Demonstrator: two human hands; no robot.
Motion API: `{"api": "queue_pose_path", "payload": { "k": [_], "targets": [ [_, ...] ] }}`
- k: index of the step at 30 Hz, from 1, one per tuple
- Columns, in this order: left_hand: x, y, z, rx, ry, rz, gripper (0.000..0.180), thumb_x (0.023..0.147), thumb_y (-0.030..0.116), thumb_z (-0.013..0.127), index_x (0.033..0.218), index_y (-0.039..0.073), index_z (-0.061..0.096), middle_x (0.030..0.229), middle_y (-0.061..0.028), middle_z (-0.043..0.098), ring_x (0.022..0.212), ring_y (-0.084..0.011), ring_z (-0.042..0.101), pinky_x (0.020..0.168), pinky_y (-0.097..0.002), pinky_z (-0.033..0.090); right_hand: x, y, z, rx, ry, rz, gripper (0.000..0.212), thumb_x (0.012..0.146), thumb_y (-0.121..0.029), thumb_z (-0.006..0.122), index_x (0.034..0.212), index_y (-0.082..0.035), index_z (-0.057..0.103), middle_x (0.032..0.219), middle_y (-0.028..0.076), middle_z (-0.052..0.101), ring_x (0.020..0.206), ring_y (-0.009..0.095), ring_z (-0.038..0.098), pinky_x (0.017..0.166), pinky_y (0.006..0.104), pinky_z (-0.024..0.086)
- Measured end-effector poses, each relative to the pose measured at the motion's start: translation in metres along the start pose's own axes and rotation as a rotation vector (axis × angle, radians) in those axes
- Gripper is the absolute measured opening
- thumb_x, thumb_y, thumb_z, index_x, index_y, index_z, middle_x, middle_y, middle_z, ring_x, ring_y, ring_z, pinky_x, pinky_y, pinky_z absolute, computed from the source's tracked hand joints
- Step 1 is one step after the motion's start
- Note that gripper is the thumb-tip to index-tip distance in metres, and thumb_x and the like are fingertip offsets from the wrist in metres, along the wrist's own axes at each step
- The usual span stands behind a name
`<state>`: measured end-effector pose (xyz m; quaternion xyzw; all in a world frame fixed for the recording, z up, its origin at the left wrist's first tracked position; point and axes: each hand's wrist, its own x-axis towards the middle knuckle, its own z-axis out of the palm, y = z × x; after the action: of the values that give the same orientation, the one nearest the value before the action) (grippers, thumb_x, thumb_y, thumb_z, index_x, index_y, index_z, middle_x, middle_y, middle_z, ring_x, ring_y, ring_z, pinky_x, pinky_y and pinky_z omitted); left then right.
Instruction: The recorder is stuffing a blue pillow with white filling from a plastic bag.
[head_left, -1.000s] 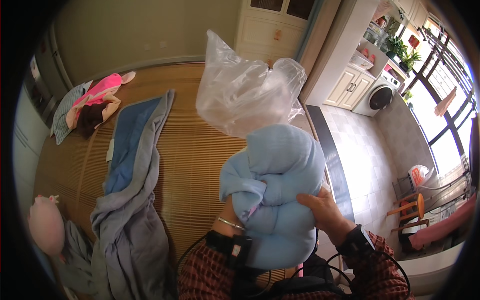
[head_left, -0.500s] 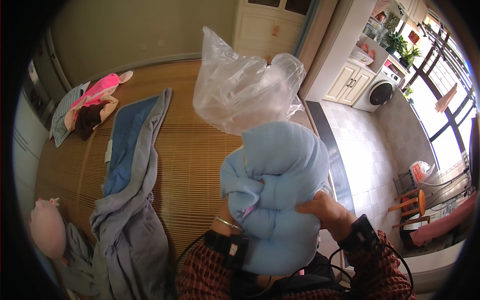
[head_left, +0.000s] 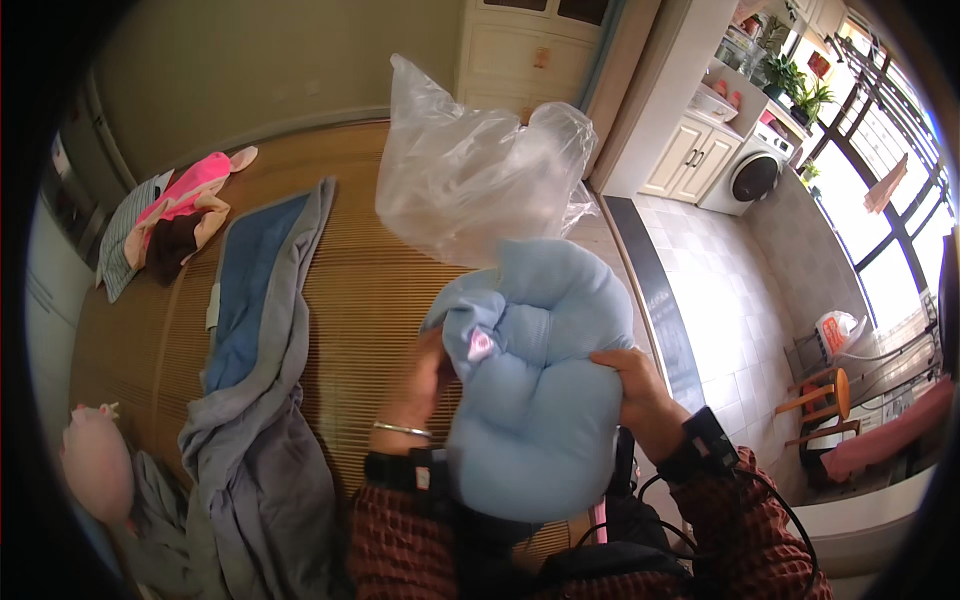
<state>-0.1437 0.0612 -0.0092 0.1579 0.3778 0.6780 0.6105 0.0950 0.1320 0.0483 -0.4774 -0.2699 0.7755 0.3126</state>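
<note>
I hold a puffy light-blue cushion [head_left: 540, 400], bunched into a roll, upright in front of me. My left hand [head_left: 425, 385] grips its left side near a small pink tag. Against its right side presses my right hand [head_left: 635, 390], fingers wrapped over the fabric. A crumpled clear plastic bag [head_left: 475, 165] sits over the cushion's top end; its lower edge meets the blue fabric. Both wrists wear dark straps, and my sleeves are red plaid.
A woven bamboo mat [head_left: 370, 290] covers the bed below. A blue and grey blanket [head_left: 255, 400] lies crumpled along its left. A pink plush toy [head_left: 190, 200] lies far left on a striped pillow, another pink plush [head_left: 95, 465] at lower left. Tiled floor [head_left: 720, 310] runs to the right.
The cushion has been turned and lowered a little in my hands, and my left hand shows more on its left side. The plastic bag stays over the top.
</note>
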Motion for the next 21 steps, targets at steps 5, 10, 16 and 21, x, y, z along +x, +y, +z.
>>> {"api": "queue_pose_path", "payload": {
  "k": [5,10,16,21],
  "targets": [
    [-0.020,0.009,0.005,0.640,0.226,0.331,0.022,0.084,0.019,0.061,0.099,0.003,0.060,0.091,-0.0045,0.062,0.082,-0.0145,0.058,0.072,-0.0271,0.047,0.030,0.047,-0.016,0.232,0.114,0.152,0.034,0.085,-0.010,0.054,0.112,0.009,0.047,0.104,0.020,0.058,0.094,0.032,0.060,0.081,0.0464,0.050],
    [-0.061,-0.048,0.052,1.207,0.063,0.448,0.034,0.067,0.023,0.074,0.088,0.001,0.059,0.083,-0.0139,0.058,0.077,-0.0287,0.058,0.071,-0.0378,0.047,0.032,0.061,-0.002,0.283,-0.229,0.181,0.033,0.087,-0.014,0.054,0.114,0.005,0.049,0.104,0.014,0.059,0.096,0.028,0.058,0.086,0.0381,0.047],
    [-0.060,-0.069,0.066,1.763,0.108,0.459,0.044,0.063,0.025,0.076,0.094,0.004,0.054,0.088,-0.0130,0.057,0.077,-0.0329,0.057,0.072,-0.0411,0.046,0.002,0.050,-0.041,-0.793,-0.301,-0.272,0.034,0.077,-0.008,0.059,0.108,0.003,0.053,0.105,0.022,0.058,0.095,0.031,0.057,0.083,0.0375,0.047],
    [-0.067,-0.063,0.101,1.785,0.148,0.537,0.036,0.066,0.024,0.073,0.090,0.004,0.054,0.085,-0.0136,0.057,0.077,-0.0325,0.058,0.068,-0.0426,0.046,-0.046,0.048,-0.047,-1.569,-0.215,-0.922,0.043,0.074,-0.003,0.053,0.115,0.007,0.048,0.120,0.027,0.049,0.112,0.038,0.049,0.098,0.0404,0.038]
  ]
}}
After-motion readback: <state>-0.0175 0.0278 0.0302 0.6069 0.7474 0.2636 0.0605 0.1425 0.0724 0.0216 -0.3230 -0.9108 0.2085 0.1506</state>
